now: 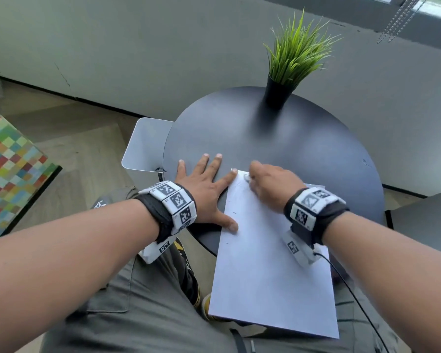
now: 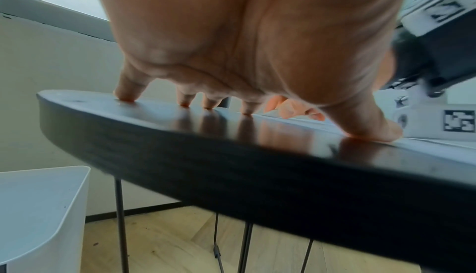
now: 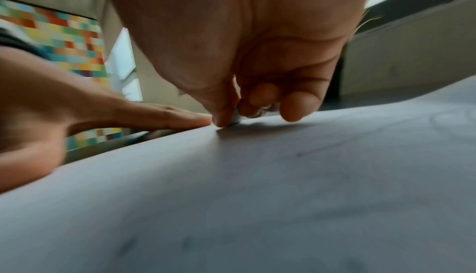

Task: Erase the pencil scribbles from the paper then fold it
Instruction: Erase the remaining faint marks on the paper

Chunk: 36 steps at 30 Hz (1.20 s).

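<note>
A white sheet of paper [image 1: 270,263] lies on the round black table [image 1: 278,138], its near end hanging over the edge above my lap. Faint pencil marks [image 1: 233,212] show along its left side. My left hand [image 1: 209,182] is spread flat, index fingertip and thumb pressing the paper's left edge, the other fingers on the table [image 2: 180,122]. My right hand [image 1: 268,184] pinches a small white eraser [image 1: 247,177] against the paper's far left corner. In the right wrist view the eraser [image 3: 235,117] sits between thumb and fingers on the paper [image 3: 257,196].
A black pot with green grass [image 1: 288,70] stands at the table's far side. A white bin [image 1: 145,146] stands left of the table, also low in the left wrist view [image 2: 38,216]. A multicoloured checkered panel [image 1: 8,164] is at far left.
</note>
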### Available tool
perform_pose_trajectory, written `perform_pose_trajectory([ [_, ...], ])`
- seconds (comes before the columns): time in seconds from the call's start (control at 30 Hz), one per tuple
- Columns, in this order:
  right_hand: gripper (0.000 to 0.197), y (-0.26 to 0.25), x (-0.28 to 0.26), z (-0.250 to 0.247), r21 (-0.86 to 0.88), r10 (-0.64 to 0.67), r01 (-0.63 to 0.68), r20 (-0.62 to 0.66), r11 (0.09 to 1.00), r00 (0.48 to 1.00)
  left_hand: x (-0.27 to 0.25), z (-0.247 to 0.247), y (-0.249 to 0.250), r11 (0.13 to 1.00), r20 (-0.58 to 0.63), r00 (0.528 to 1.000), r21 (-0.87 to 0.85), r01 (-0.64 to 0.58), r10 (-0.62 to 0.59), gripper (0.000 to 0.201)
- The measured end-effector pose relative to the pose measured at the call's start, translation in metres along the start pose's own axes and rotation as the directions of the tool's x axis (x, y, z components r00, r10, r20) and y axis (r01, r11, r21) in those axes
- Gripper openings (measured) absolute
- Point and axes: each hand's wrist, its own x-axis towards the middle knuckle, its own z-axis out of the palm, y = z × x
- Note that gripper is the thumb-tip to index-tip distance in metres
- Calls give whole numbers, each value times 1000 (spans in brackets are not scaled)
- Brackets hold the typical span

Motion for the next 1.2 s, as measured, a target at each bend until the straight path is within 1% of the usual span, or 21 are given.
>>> perform_pose_trajectory([
  [0.03, 14, 4, 4, 1, 8, 13, -13, -16, 1000, 1000, 0, 0, 0, 1000, 3, 1000, 2, 3, -3, 140],
  [0.07, 12, -1, 1, 3, -8, -23, 22, -13, 1000, 1000, 0, -1, -1, 1000, 6, 1000, 5, 2, -2, 140],
  [0.17, 14, -28, -27, 15, -10, -240, 243, 109, 970, 965, 0, 0, 0, 1000, 9, 1000, -3, -10, 10, 140],
  [0.2, 14, -29, -28, 14, -3, -251, 254, 135, 967, 958, 0, 0, 0, 1000, 7, 1000, -4, -13, 13, 140],
  [0.23, 15, -25, -20, 10, -9, -219, 221, 108, 975, 970, 1, 0, 0, 1000, 7, 1000, -3, -15, 15, 140],
  [0.27, 16, -14, -8, 6, -15, -142, 143, 49, 990, 989, 1, 0, 0, 1000, 10, 1000, -3, -13, 13, 140],
  [0.33, 12, 1, 7, 0, -28, -40, 39, -42, 999, 998, 1, 0, 0, 1000, 11, 1000, 0, -8, 8, 141],
  [0.4, 9, -11, -3, 4, -69, -101, 100, -1, 993, 995, 0, 0, 0, 1000, 9, 1000, 0, -8, 8, 140],
  [0.47, 22, -27, -19, 13, -78, -241, 250, 110, 965, 964, 0, 0, 0, 1000, 6, 1000, -7, -11, 11, 140],
  [0.5, 26, -28, -21, 12, -58, -249, 258, 124, 965, 961, 1, -1, 1, 1000, 7, 1000, -6, -13, 13, 140],
  [0.6, 19, -7, 3, 0, -32, -52, 51, -21, 998, 998, 1, -3, 1, 1000, 13, 1000, 13, -7, 7, 140],
  [0.63, 18, -3, 6, 1, -40, -30, 29, -38, 999, 999, 1, -3, 1, 1000, 17, 1000, 15, -6, 6, 140],
  [0.7, 15, -17, -3, 10, -42, -89, 88, -21, 995, 996, 0, -3, 1, 1000, 16, 1000, 11, -7, 7, 140],
  [0.77, 29, -31, -16, 19, -16, -190, 191, 38, 981, 981, -1, -2, 2, 1000, 10, 1000, -7, -10, 10, 139],
  [0.8, 30, -29, -15, 17, -3, -181, 181, 45, 983, 982, -1, -2, 2, 1000, 7, 1000, -7, -9, 9, 139],
  [0.9, 18, -10, 5, 6, 15, 2, -2, -26, 1000, 1000, 0, -3, 2, 1000, 13, 1000, 17, -1, 1, 140],
  [0.97, 17, -18, 2, 11, -5, -18, 17, -26, 1000, 1000, -1, -4, 2, 1000, 15, 1000, 19, -2, 1, 139],
  [1.03, 33, -36, -11, 19, -26, -127, 128, 22, 991, 992, -2, -4, 2, 1000, 16, 1000, 8, -8, 8, 139],
  [1.07, 34, -37, -13, 21, -8, -157, 158, 38, 987, 987, -1, -4, 3, 1000, 15, 1000, 5, -11, 11, 139],
  [1.1, 30, -32, -11, 18, -3, -135, 135, 40, 991, 990, -1, -4, 3, 1000, 15, 1000, 7, -11, 10, 139],
  [1.2, 19, -9, 8, 5, 2, 24, -24, -39, 1000, 999, 0, -6, 3, 1000, 21, 1000, 27, 1, -1, 140],
])
